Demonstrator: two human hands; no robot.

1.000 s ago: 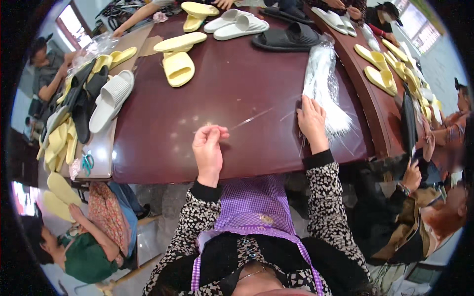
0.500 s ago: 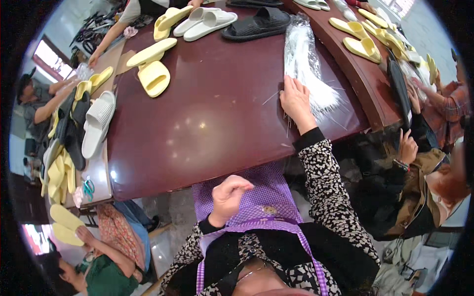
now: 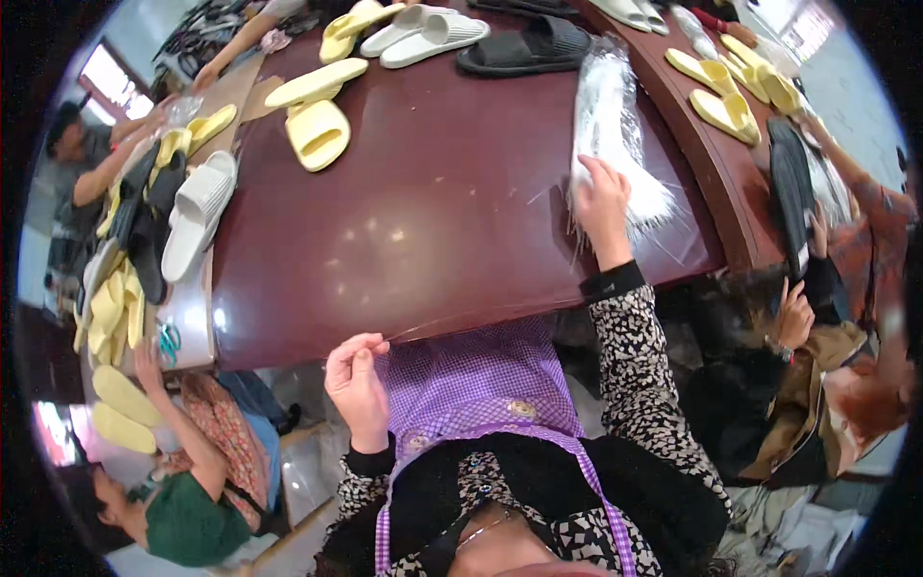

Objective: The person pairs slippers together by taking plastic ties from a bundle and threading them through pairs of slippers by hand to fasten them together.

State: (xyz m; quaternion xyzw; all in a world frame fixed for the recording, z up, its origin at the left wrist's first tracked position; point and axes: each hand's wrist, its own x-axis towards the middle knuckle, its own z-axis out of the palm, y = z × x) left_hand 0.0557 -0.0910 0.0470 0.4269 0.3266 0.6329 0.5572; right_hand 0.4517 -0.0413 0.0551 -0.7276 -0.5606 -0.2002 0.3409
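Observation:
My left hand (image 3: 359, 389) is raised at the table's near edge, its thumb and fingertips pinched together. From the pinch a thin clear strand (image 3: 423, 337) runs off to the right; its far end is hard to make out. At the right of the table lies a bundle of thin white plastic strands (image 3: 646, 192), its near ends fanned out and its far part inside a clear plastic bag (image 3: 606, 91). My right hand (image 3: 606, 216) rests at the left side of this bundle, fingers extended and slightly curved.
Yellow slippers (image 3: 319, 135), pale grey slippers (image 3: 433, 40) and a black slipper (image 3: 524, 50) line the dark red table's far side. A slipper pile (image 3: 120, 298) and teal scissors (image 3: 169, 338) are at left. A raised ledge (image 3: 707, 168) borders the right. Co-workers handle slippers on both sides.
My left hand has moved left, with the thin strand now visible from its pinch. My right hand has shifted slightly, its fingers less flat on the bundle. The whole view has turned a little.

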